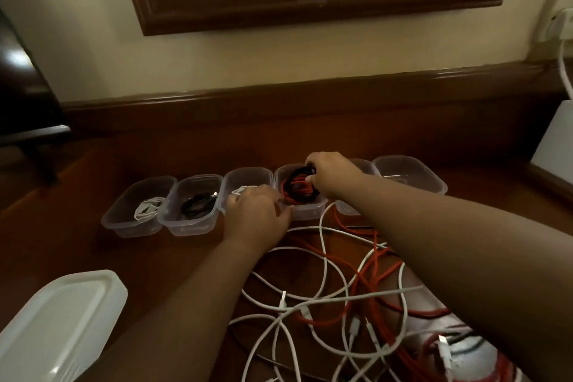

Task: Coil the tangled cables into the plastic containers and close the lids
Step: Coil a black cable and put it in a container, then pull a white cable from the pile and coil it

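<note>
wooden desk (155, 257), right grip (330, 177) seemingly pinching red-black coil (299, 189)

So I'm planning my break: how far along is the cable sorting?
Under halfway. Two tubs at the left each hold a coiled cable. The right hand is pressing a red and black coil into the fourth tub; the left hand steadies it. A loose tangle remains, and no lids are on.

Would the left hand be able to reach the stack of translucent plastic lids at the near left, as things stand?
Probably yes. The left hand rests at the fourth clear plastic container, and the translucent plastic lids lie on bare wood on its own side, with no cable or container between them.
</note>
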`<action>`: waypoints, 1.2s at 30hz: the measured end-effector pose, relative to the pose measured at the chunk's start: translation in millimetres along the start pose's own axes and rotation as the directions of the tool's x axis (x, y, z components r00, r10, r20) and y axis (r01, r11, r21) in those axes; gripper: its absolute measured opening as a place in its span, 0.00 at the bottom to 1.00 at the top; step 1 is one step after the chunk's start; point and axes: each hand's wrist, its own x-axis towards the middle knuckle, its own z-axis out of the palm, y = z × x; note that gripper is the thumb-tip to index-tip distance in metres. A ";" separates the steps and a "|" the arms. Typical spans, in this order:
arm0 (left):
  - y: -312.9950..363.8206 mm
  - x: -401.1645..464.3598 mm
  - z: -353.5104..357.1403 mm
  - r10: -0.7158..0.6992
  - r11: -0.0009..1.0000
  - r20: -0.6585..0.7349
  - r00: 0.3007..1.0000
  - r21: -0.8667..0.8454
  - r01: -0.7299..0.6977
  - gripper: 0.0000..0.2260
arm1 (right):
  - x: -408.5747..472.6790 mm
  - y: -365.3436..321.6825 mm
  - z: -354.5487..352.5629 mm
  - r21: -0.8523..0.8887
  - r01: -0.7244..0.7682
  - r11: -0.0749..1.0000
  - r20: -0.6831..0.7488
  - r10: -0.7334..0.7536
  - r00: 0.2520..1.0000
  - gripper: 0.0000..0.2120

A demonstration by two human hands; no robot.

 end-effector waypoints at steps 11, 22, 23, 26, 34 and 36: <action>-5.3 0.9 6.8 0.002 0.999 -0.051 0.999 -0.034 -0.004 0.16 | 5.0 4.7 17.2 -0.294 0.012 0.956 0.117 0.024 0.993 0.15; 1.0 -2.0 -12.2 0.047 0.999 0.023 0.999 -0.012 -0.047 0.17 | -4.5 -0.1 5.2 -0.139 -0.013 0.990 0.087 0.025 0.996 0.13; 2.7 -4.7 -16.1 0.071 0.997 0.017 0.997 -0.013 -0.071 0.15 | -9.1 -1.6 2.2 -0.126 -0.004 0.992 0.083 0.015 0.996 0.12; 8.0 -18.7 -28.9 0.144 0.983 0.060 0.988 -0.120 -0.136 0.08 | -29.8 -5.0 -6.6 -0.076 0.036 0.997 0.080 -0.029 0.996 0.09; 23.2 -84.8 -61.5 0.301 0.945 0.514 0.803 -0.276 -0.177 0.11 | -124.5 -11.1 -16.6 -0.069 0.115 0.991 0.223 -0.097 0.970 0.12; 23.4 -95.4 -64.8 0.327 0.937 0.523 0.787 -0.284 -0.201 0.10 | -148.3 -12.9 -16.8 -0.034 0.105 0.994 0.259 -0.093 0.961 0.14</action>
